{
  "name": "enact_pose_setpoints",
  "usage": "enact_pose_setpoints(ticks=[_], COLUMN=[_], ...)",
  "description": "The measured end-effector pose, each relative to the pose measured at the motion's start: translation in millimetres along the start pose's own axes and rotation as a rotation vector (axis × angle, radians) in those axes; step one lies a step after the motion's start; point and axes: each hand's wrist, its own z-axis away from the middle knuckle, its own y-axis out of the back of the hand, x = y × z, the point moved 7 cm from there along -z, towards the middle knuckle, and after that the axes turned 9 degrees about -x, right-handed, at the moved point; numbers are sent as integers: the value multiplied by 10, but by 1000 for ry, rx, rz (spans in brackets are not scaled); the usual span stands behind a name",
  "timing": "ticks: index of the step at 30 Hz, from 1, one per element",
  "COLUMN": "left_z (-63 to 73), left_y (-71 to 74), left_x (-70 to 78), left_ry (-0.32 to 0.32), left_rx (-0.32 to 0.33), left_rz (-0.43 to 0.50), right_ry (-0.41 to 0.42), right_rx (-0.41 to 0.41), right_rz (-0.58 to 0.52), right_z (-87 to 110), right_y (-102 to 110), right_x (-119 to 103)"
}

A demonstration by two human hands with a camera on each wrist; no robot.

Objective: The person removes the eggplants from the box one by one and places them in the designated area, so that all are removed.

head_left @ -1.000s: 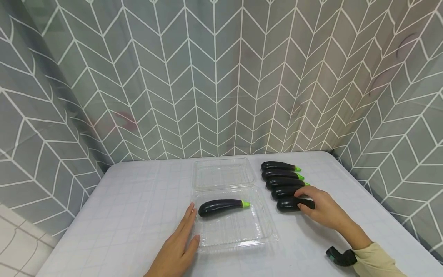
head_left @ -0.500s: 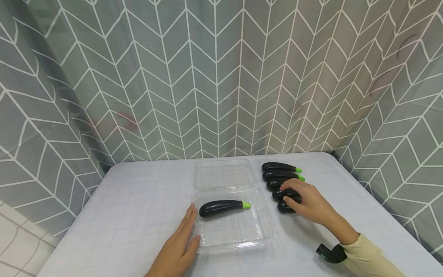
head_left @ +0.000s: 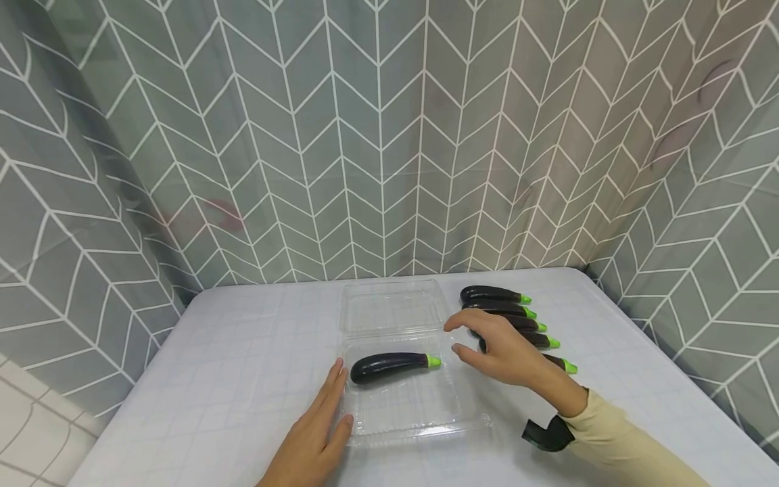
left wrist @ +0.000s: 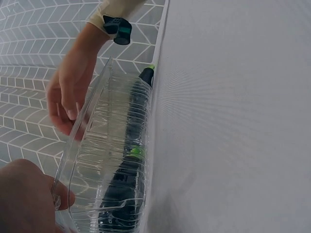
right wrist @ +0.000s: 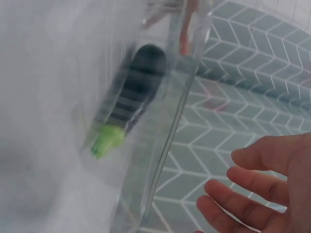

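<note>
A clear plastic clamshell box (head_left: 420,430) lies unfolded on the table, lid to the back. In its near half rests one dark eggplant (head_left: 386,366) with a bright green stem end, also visible through the box wall in the right wrist view. My left hand (head_left: 312,433) lies along the box's left edge with straight fingers, its thumb at the rim in the left wrist view. Over the box's right side hovers my right hand (head_left: 508,352), fingers spread and slightly bent, holding nothing. Behind it, partly hidden, lie several more eggplants (head_left: 489,293) in a row.
The white-covered table (head_left: 243,338) extends left of the box. A grey curtain (head_left: 389,169) with white chevron lines surrounds its back and sides. A dark band with a camera-like piece (head_left: 548,434) sits at my right wrist.
My right hand has come away from the nearest eggplants in the row and moved left toward the box, with nothing in it. The left hand has stayed at the box's edge.
</note>
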Motion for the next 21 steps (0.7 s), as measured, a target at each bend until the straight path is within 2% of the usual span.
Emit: enact_pose_setpoints(ticks=[11,21], left_z=[-5,-16], left_y=[-4,-1], left_x=[-5,1], left_ry=[-9,-4], left_rx=[6,13], left_rz=[-1,-4], right_ry=[52,32], right_rx=[-85,-187], right_rz=[-48,-58], right_z=[-264,-384], right_y=[-286,-594], right_x=[-154,-168])
